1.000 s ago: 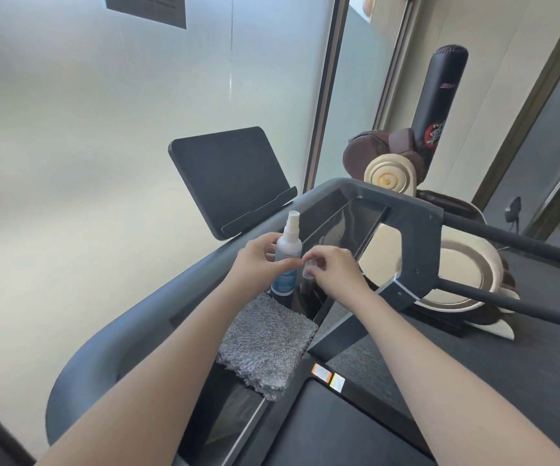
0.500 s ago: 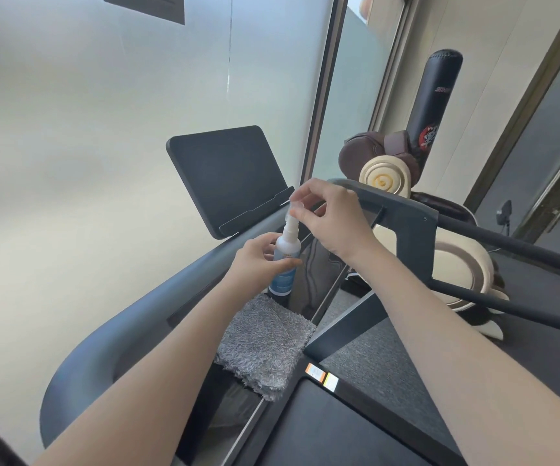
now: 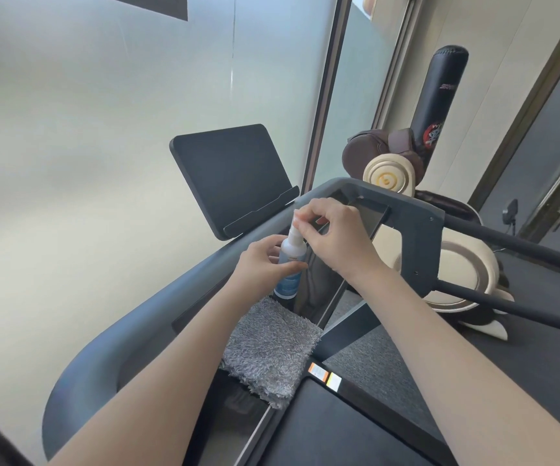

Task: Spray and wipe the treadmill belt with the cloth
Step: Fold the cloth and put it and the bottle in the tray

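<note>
The step in hand looked like readying the sprayer, ahead of any spraying or wiping. The spray bottle (image 3: pixel 288 282) stood upright on the treadmill's console ledge (image 3: pixel 157 331), and both hands were on it. The left hand (image 3: pixel 262 264) came in from the bottle's left and held the body, thumb across the front of the label and fingers curled behind. The right hand (image 3: pixel 339 237) was over the bottle from its right, with thumb and forefinger closed in a pinch on the white top; the fingertips (image 3: pixel 300 223) hid the nozzle, so it could not be told whether a cap sat there or was being turned or pulled. Just below the bottle, on the side nearer the person, the grey shaggy cloth (image 3: pixel 271 354) lay folded on the ledge, untouched by either hand and overhanging the edge. Further below the bottle, beyond the cloth, the dark treadmill belt (image 3: pixel 332 432) showed no wet patch that could be made out. Above and left of the bottle the blank console screen (image 3: pixel 228 176) leaned back toward the frosted glass. By my judgement, the next move called for freeing the nozzle, lifting the bottle clear of the ledge, aiming it down at the belt, then taking up the cloth.
</note>
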{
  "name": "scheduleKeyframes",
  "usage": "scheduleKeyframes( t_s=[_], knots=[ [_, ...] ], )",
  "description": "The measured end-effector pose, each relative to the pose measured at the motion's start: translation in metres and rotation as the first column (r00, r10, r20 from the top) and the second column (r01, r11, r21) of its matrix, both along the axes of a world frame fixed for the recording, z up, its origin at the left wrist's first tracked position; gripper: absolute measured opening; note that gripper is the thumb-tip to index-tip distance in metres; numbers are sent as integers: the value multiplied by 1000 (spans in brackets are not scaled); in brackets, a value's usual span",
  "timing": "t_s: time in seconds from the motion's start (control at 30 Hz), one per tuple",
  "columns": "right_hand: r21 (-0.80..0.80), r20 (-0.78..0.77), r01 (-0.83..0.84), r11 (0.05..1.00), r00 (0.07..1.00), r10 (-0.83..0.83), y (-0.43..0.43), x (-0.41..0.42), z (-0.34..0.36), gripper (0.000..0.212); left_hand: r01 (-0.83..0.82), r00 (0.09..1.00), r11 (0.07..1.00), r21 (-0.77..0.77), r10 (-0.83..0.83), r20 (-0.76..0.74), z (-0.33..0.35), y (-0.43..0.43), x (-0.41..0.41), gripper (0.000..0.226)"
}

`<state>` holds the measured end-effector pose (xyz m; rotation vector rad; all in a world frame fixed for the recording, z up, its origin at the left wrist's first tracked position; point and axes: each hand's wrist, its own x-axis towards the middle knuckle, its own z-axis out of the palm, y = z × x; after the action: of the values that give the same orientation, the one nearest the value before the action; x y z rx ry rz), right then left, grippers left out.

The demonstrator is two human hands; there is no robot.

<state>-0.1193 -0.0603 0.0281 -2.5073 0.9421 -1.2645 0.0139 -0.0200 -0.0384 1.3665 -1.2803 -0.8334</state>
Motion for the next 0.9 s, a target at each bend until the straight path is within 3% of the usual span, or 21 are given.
scheduleKeyframes(
  t_s=[0.2, 0.47, 0.77, 0.9],
  knots=[
    [20, 23, -4, 1000, 1000, 3, 0, 0, 0, 17, 5, 1000, 1000, 0, -5, 12, 1, 0, 0, 51],
    [81, -26, 1, 997, 1000, 1, 2, -1, 3, 19, 4, 1000, 1000, 7, -4, 11, 2, 0, 1, 40],
    [88, -14, 2, 996, 1000, -1, 7, 2, -3, 8, -6, 1000, 1000, 0, 6, 15, 1, 1, -1, 33],
    [180, 22, 9, 984, 1000, -13, 5, 0, -3, 12, 3, 1000, 1000, 6, -3, 19, 0, 0, -1, 38]
  ],
)
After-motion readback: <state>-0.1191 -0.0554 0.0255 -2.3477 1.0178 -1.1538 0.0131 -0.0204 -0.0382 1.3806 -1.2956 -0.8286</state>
